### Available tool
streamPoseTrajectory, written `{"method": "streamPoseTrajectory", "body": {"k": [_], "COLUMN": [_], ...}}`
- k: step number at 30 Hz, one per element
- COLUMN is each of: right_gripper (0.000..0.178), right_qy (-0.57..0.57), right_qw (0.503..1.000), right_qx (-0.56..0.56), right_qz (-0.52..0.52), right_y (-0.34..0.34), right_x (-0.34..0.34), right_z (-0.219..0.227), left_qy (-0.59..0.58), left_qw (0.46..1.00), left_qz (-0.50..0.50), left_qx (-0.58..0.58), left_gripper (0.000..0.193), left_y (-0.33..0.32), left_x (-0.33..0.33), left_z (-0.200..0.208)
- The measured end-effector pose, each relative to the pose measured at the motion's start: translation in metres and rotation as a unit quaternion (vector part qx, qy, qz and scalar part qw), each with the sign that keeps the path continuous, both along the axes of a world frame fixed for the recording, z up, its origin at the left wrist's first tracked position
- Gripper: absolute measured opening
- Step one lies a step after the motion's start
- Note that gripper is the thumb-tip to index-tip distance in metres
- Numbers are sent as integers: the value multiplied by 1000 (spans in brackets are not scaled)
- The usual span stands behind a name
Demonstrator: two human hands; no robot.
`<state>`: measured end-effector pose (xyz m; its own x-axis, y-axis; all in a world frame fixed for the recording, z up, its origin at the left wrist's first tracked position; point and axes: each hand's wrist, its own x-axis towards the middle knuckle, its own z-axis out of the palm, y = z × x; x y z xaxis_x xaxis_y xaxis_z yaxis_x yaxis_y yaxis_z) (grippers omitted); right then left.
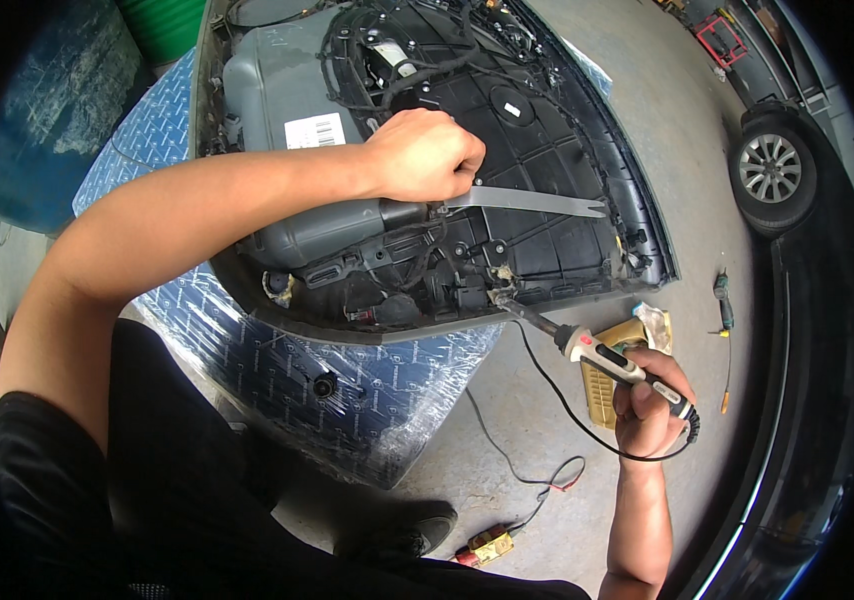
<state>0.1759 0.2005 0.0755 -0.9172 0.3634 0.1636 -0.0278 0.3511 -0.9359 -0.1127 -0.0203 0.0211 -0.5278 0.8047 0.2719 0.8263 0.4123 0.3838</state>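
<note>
A dark car door panel (547,150), inner side up, lies in front of me. My left hand (427,155) is a fist above its middle, closed on the near end of a flat grey pry bar (537,202). The bar's forked end points right across the panel. In my right hand (652,400) is a soldering iron (607,358) with a pale and black handle. Its tip touches the panel's lower edge beside a whitish, rough-looking plastic spot (500,290). A black cord (567,405) loops from the iron's back end.
The panel rests on a plastic-wrapped, blue patterned stack (387,400) with a small black part (324,385) on it. A yellow case (602,390) stands beyond my right hand. On the floor are a screwdriver (724,400) and a yellow device (487,547) with leads. A dark car (817,350) is at right.
</note>
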Motion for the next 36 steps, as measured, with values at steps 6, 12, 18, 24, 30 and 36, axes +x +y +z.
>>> {"method": "streamPoseTrajectory", "body": {"k": [6, 12, 18, 24, 30, 36], "right_gripper": [45, 40, 35, 31, 30, 32], "right_qy": [19, -4, 18, 50, 51, 90], "right_qw": [1000, 999, 983, 979, 971, 965], "right_qx": [-11, 38, 179, 190, 224, 236], "right_qz": [-11, -3, 34, 44, 70, 75], "right_y": [1, -1, -3, 0, -2, -4], "right_x": [1, 3, 4, 7, 5, 3], "right_z": [-1, 3, 4, 5, 5, 3], "left_qy": [6, 2, 3, 4, 2, 4], "left_qw": [1000, 1000, 1000, 1000, 1000, 1000], "left_qz": [1, 1, 2, 1, -4, -1], "left_qx": [-7, -10, -10, -7, -6, -3], "left_gripper": [11, 11, 11, 11, 11, 11], "left_y": [-1, 0, -1, -2, 0, 0], "left_x": [0, 0, 0, 1, 0, 0], "left_z": [0, 1, 0, 1, 1, 0]}}
